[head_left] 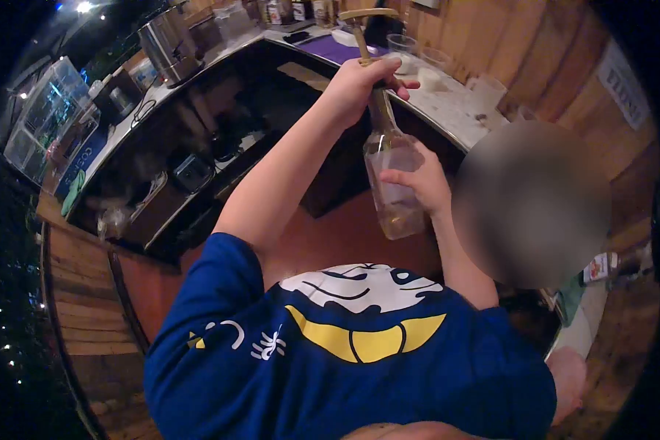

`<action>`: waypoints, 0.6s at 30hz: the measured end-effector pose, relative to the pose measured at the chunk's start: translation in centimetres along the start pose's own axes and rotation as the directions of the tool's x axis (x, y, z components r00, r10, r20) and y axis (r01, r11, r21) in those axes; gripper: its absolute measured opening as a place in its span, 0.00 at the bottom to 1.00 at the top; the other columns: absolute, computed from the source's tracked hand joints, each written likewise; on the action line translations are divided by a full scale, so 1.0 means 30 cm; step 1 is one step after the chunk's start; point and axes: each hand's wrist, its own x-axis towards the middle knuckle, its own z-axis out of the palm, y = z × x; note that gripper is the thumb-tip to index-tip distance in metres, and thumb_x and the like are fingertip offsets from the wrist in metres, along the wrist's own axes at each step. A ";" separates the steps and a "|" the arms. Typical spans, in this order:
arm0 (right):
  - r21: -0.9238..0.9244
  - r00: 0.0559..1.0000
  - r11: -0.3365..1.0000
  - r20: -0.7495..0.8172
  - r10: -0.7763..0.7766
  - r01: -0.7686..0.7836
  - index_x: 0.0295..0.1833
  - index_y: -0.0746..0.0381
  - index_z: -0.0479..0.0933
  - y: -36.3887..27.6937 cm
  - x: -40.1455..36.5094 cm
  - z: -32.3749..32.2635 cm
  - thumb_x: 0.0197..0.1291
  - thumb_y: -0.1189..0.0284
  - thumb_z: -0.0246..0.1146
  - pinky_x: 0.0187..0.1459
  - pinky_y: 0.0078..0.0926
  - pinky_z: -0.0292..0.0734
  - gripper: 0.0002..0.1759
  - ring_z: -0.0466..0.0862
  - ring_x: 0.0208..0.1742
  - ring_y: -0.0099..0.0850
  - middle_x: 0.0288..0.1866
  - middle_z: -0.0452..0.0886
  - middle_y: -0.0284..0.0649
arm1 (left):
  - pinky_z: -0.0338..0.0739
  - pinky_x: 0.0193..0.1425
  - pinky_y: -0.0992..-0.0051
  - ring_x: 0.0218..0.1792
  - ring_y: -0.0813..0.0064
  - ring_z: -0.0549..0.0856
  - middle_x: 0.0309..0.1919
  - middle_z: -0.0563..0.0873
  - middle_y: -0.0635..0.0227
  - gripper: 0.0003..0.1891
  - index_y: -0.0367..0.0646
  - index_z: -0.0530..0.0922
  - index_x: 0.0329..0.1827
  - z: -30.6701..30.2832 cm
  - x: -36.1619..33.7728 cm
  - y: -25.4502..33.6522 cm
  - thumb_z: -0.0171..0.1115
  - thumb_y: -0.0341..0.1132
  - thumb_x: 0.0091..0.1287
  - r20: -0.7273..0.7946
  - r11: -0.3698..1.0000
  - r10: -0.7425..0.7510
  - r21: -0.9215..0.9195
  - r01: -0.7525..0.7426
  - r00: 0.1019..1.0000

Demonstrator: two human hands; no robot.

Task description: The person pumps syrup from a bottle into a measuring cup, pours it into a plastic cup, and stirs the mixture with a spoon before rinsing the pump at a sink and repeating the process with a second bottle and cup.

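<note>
A clear glass bottle [394,198] is tilted in front of me, with a little yellowish contents near its base. Around its body, fingers of my right hand [427,180] are wrapped. My left hand [365,84] closes around the top of the bottle's neck, hiding the mouth. From that hand a tan T-shaped piece [363,37] sticks up; where its lower end meets the bottle is hidden.
Clear plastic cups [434,70] stand along the counter [455,117] near a purple mat [330,49]. A metal pitcher [169,51] is on the back-left counter. Dark shelves hold items below. A blurred round area covers the right; beneath it, part of a person [567,381] shows.
</note>
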 end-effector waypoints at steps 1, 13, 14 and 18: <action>0.077 1.000 0.997 0.017 0.010 -0.011 0.58 0.63 0.74 0.011 0.048 0.068 0.36 0.66 0.82 0.54 0.27 0.74 0.40 0.80 0.49 0.28 0.49 0.82 0.36 | 0.76 0.52 0.72 0.50 0.61 0.85 0.28 0.86 0.59 0.16 0.37 0.77 0.35 -0.080 -0.001 0.004 0.58 0.45 0.69 -0.027 1.000 -0.009 0.017 0.009 1.000; 0.208 0.964 0.976 0.266 0.012 -0.070 0.61 0.63 0.72 0.109 0.465 0.463 0.37 0.70 0.79 0.56 0.28 0.72 0.41 0.79 0.51 0.27 0.51 0.80 0.36 | 0.75 0.55 0.65 0.52 0.60 0.81 0.43 0.84 0.55 0.39 0.31 0.77 0.49 -0.802 0.037 0.485 0.45 0.67 0.69 -0.083 0.723 0.178 0.687 -0.073 0.981; 0.233 0.957 0.969 0.291 0.016 -0.087 0.61 0.64 0.72 0.104 0.491 0.470 0.38 0.71 0.79 0.56 0.28 0.73 0.40 0.79 0.51 0.27 0.51 0.80 0.36 | 0.75 0.54 0.65 0.51 0.60 0.81 0.43 0.84 0.55 0.42 0.31 0.77 0.49 -0.775 0.028 0.480 0.40 0.69 0.68 -0.167 0.733 0.221 0.679 -0.050 0.961; 0.294 0.926 0.951 0.377 -0.027 -0.092 0.62 0.68 0.71 0.070 0.557 0.533 0.38 0.67 0.77 0.58 0.29 0.73 0.42 0.80 0.53 0.30 0.53 0.80 0.39 | 0.74 0.45 0.66 0.39 0.63 0.80 0.40 0.83 0.56 0.44 0.32 0.77 0.45 -0.885 0.096 0.441 0.33 0.71 0.68 -0.211 0.788 0.250 0.612 -0.072 0.945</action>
